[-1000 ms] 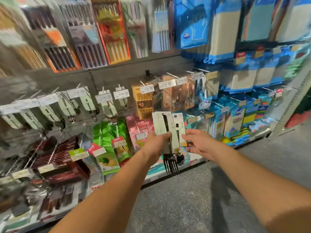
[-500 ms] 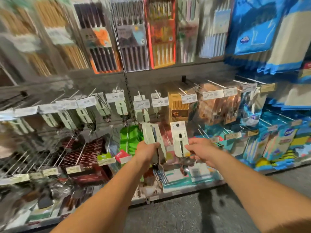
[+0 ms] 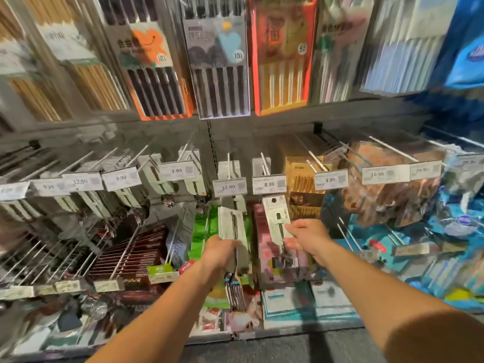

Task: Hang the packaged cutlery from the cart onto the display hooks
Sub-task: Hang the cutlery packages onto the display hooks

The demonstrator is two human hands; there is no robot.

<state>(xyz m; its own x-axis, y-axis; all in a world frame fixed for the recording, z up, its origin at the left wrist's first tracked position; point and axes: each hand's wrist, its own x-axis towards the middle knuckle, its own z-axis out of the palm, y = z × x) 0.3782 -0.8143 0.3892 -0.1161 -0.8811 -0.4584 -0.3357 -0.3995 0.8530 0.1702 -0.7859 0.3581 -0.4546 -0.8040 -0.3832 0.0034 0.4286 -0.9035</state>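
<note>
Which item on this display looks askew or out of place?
Nothing damaged or spilled stands out. Only the card in the right hand tilts: the cutlery pack leans below the 8.99 tag, not yet hooked. The frame is blurred.

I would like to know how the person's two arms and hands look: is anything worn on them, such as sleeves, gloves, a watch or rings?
Both forearms are bare as far as the picture shows; no sleeve edge comes into view. The left hand and the right hand wear no gloves. No watch, bracelet or band shows on either wrist. I see no rings, though the fingers are small and somewhat blurred.
</note>
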